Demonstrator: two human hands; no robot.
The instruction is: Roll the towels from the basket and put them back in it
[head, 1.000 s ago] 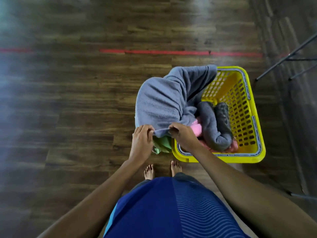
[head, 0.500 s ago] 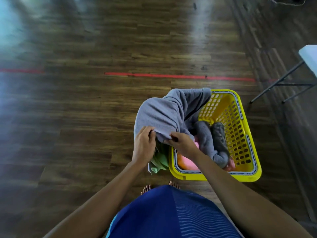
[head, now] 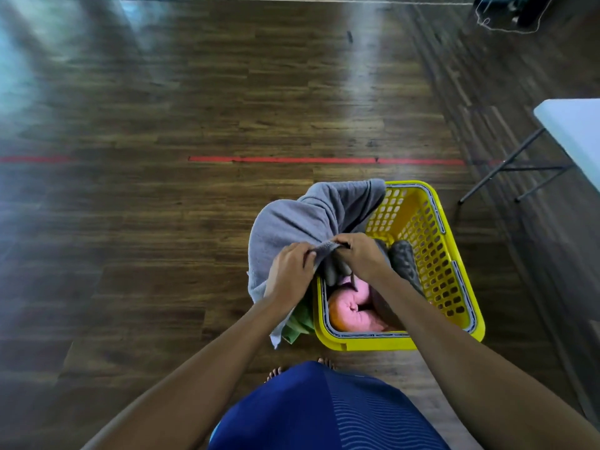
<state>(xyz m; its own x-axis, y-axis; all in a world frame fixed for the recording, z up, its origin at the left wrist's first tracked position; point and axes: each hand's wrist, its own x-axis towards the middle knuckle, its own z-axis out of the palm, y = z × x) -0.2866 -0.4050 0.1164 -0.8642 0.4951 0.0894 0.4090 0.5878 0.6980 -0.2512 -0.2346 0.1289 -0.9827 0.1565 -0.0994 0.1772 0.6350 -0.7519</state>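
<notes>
Holds a grey towel (head: 292, 222) over the left rim of a yellow basket (head: 373, 344) on a dark wood floor (head: 162, 222).

Pinches the towel's near edge with the left hand (head: 290, 271), fingers curled over the hem, and with the right hand (head: 360, 256) just beside it, closed on the same bunched edge. Leaves the rest draped over the basket's left wall and far-left corner. Inside, at the near end, a pink rolled towel (head: 354, 311); by the right wrist, a dark patterned towel (head: 404, 261); outside the near-left corner, under the grey one, a green cloth (head: 300, 323). Beyond, a red tape line (head: 324, 160); at right, a white table (head: 574, 131).
</notes>
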